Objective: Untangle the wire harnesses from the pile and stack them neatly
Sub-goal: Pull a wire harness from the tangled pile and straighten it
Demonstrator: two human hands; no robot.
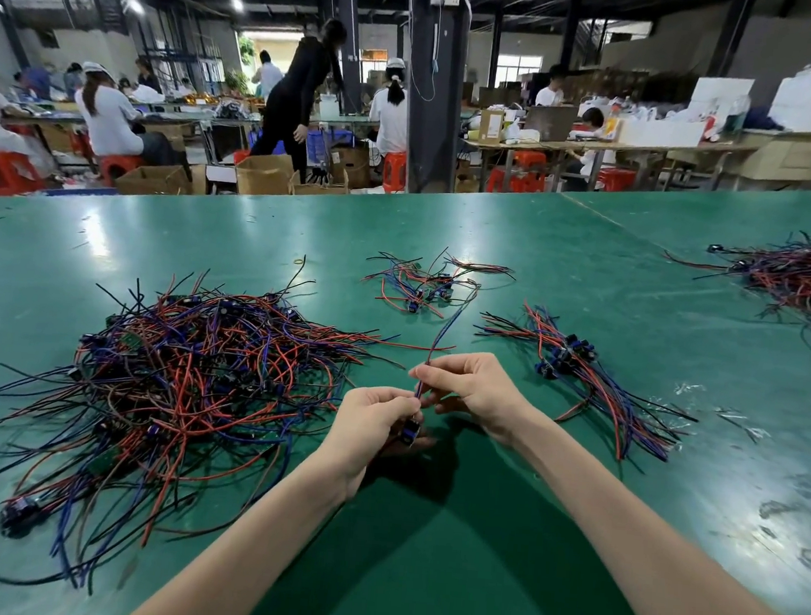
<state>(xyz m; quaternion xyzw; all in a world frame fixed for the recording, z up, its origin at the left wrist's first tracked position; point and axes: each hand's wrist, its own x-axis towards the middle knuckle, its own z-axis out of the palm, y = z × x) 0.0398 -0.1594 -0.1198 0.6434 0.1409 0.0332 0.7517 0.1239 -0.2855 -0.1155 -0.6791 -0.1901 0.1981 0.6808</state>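
Both hands meet over the glossy green work table (497, 533) on 1 harness (440, 329) of thin red, blue and black wires. The left hand (375, 414) is pinched shut around the end with the small dark blue connector block (410, 435), which hangs just below its fingers. The right hand (472, 385) nips the same wires a little higher between thumb and forefinger, so the free tails rise away toward the far side – a hold that looks meant for drawing the strands straight and parallel before setting them down.

To the left lies the big tangled pile of red, blue and black wires (184, 387), the supply yet to be sorted. To the right a fanned bundle of straightened harnesses (596, 385) rests with its connectors grouped at 1 end – likely the neat stack. A small loose cluster of wires (424, 284) sits beyond the hands
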